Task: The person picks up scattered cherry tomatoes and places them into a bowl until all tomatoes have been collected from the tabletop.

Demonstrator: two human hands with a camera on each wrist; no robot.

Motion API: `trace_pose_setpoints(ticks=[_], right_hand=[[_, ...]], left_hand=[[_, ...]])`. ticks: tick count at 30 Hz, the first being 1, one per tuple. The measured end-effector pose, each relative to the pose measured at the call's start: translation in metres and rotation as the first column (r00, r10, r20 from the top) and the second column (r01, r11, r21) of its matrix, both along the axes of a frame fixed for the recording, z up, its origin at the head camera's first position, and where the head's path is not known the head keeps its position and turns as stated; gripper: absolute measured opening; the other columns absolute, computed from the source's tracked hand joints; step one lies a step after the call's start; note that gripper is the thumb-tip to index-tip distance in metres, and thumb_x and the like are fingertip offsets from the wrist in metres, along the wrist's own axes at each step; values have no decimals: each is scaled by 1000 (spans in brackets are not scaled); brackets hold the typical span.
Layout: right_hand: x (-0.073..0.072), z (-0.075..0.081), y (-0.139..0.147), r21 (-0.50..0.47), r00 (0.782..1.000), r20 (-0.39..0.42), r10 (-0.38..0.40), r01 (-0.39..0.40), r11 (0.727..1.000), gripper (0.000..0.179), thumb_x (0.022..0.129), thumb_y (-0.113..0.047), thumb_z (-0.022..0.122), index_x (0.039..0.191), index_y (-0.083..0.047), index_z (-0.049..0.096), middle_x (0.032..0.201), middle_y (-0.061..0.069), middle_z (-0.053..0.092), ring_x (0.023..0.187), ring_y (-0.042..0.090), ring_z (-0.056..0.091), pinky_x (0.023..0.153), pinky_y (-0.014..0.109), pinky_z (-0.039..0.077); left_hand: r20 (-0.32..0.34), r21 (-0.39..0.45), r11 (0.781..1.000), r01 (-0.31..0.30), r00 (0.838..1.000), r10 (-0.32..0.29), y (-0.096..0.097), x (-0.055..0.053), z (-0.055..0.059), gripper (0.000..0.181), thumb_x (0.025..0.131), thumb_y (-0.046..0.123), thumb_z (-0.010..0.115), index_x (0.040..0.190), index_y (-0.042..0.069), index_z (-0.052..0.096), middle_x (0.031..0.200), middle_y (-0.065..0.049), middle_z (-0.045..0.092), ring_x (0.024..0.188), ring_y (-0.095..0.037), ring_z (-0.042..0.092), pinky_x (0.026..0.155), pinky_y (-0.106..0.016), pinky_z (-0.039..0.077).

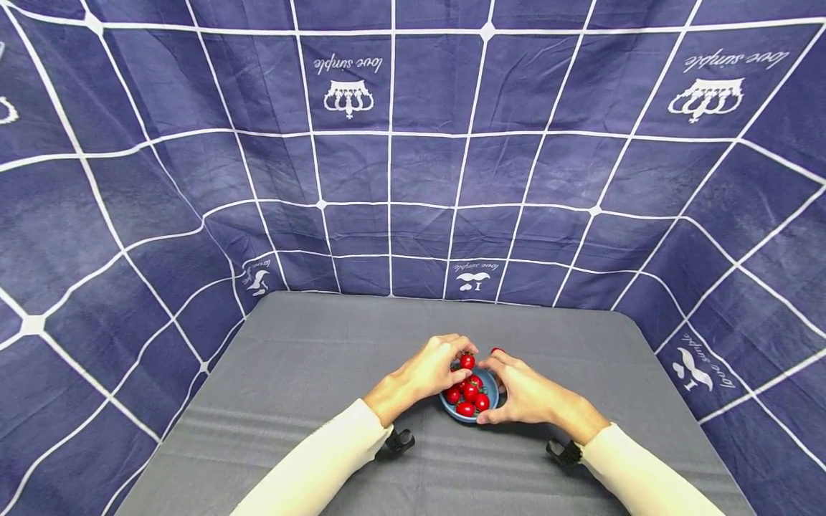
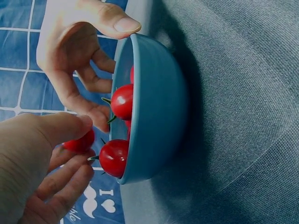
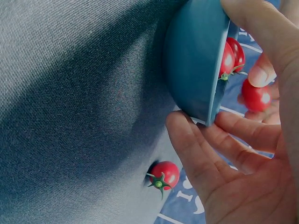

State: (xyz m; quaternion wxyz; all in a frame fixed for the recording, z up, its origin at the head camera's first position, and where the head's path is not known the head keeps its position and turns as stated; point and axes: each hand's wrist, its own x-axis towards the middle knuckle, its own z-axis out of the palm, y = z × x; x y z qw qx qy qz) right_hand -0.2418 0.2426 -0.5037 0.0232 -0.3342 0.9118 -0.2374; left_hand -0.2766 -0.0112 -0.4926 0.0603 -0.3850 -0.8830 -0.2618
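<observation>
A small blue bowl [image 1: 493, 393] with several red cherry tomatoes [image 1: 471, 393] in it stands on the grey cloth. Between thumb and fingers, my left hand [image 1: 431, 367] pinches one cherry tomato [image 1: 467, 361] over the far side of the bowl. My right hand [image 1: 528, 391] grips the bowl from the right, its thumb [image 2: 126, 24] on the near rim and its fingers at the far side. Green stems show on tomatoes at the rim in the left wrist view. One loose cherry tomato [image 3: 164, 175] lies on the cloth beyond the right fingers, mostly hidden in the head view.
The grey cloth surface [image 1: 310, 387] extends around the bowl. Blue curtains [image 1: 426, 172] with white grid lines and prints hang behind it and along both sides. Dark straps [image 1: 400, 441] sit at both wrists below white sleeves.
</observation>
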Motion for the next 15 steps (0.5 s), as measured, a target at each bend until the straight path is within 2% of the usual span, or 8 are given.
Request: trace_pose_setpoints(ticks=[6,11,15], right_hand=[[0,-1,1,6,1000,1,8,-8,1000,86,80,-49,108,143,-3,73,124,5,67,91,5,68,85,24,62],[-1,0,0,-8,1000,-1,12,-12,1000,85,80,-47,108,143,-2,73,123,5,68,89,5,68,84,23,62],[-1,-1,0,-13,1000,-5,13,-13,1000,86,79,-47,108,142,-1,73,123,5,67,90,4,69,85,24,63]], left_hand=[[-26,-63,997,-44,999,43,-3,3,-1,46,100,22,95,143,17,80,138,-1,84,127,-20,82,114,-36,66],[-28,-81,994,-69,997,66,-9,6,1,46,100,26,95,144,21,80,138,2,83,130,-22,80,114,-40,66],[-12,-81,994,-67,998,66,-16,7,2,45,102,28,92,145,20,79,139,0,82,131,-25,80,113,-43,67]])
